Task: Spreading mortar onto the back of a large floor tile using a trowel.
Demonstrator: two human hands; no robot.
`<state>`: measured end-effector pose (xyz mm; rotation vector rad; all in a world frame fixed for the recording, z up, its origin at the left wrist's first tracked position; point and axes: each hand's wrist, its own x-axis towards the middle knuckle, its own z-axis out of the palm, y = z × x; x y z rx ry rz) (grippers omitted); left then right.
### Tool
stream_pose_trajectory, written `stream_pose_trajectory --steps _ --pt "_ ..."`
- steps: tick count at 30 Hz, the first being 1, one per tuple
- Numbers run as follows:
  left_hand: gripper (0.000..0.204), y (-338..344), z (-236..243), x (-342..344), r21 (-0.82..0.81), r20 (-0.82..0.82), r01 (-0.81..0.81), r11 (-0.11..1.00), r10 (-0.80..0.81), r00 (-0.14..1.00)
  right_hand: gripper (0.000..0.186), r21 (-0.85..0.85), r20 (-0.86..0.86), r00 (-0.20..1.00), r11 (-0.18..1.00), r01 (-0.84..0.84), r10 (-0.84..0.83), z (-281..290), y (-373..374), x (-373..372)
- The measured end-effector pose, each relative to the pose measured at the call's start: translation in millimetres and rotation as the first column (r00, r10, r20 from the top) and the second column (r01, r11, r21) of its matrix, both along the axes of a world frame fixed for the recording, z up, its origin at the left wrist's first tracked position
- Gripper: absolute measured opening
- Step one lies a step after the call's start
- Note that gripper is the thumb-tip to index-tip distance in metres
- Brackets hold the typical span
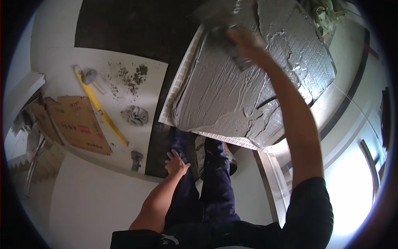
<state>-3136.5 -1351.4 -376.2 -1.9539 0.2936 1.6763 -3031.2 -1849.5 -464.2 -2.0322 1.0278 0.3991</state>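
Observation:
A large tile (167, 111) lies back side up, its white ribbed edge showing along the left and front. Grey mortar (232, 95) covers most of it, streaked with comb-like lines and thicker ridges to the right. My right hand (248, 45) reaches over its far part, closed on a trowel (239, 58) that motion smears. Down at my left knee, my left hand (177, 166) rests on the dark trouser leg with its fingers spread, holding nothing.
On the pale floor tile (155, 74) at left lie a yellow level (101, 108), a mallet (89, 77), a crumpled grey rag (135, 115) and a dark-topped tool (136, 160). Flattened cardboard (81, 124) is farther left. A bucket (200, 155) stands by my legs; greenish cloth (325, 16) lies far right.

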Motion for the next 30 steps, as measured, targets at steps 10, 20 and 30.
stream_pose_trajectory --steps 10,20,30 --pt "0.113 21 -1 -9 -0.033 0.023 -0.053 0.998 0.054 0.998 0.062 0.47 0.048 0.99 0.871 -0.142 0.135 25 263 58" --pt "0.112 55 -4 19 -0.054 -0.05 -0.079 0.995 0.076 0.996 0.053 0.274 -0.069 0.977 0.938 0.212 -0.201 39 257 -79" --pt "0.112 100 -14 20 -0.135 -0.092 -0.038 0.99 0.025 0.995 0.06 0.444 -0.035 0.988 0.884 0.15 -0.15 14 417 49"
